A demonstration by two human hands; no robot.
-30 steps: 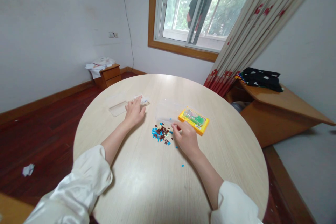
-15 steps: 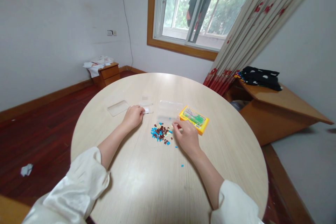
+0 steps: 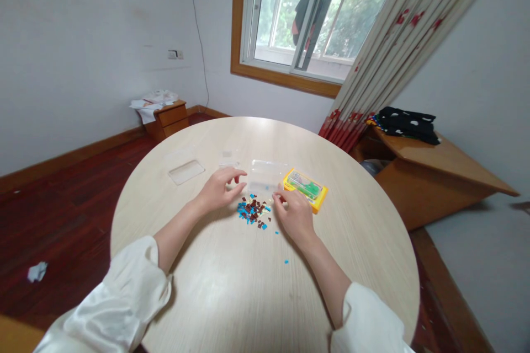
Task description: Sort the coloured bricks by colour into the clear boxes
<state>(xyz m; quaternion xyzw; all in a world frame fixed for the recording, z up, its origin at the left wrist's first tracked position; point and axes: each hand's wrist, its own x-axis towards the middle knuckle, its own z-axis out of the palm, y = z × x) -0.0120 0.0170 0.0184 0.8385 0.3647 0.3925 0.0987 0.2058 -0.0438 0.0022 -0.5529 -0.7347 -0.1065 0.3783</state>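
Observation:
My left hand [image 3: 222, 187] hovers just left of a clear plastic box [image 3: 269, 167], thumb and fingers apart with nothing between them. A heap of small blue, brown and pale yellow pieces [image 3: 252, 210] lies on the table between my hands. My right hand [image 3: 293, 214] is at the heap's right side, thumb and forefinger pinched together by the box's near right corner. Whatever is in that pinch is too small to make out. Behind my right hand sits a yellow box [image 3: 319, 198] with a green picture or contents under a clear window.
A clear rectangular lid or tray [image 3: 186, 172] lies at the left of the round table [image 3: 232, 287]. Behind my left hand is a clear plastic packet [image 3: 227, 155]. Loose blue pieces, one of them a small blue piece [image 3: 286, 261], lie nearer me.
My left hand has let go of the clear packet and moved right toward the heap, its fingers spreading apart. My right hand has hardly moved.

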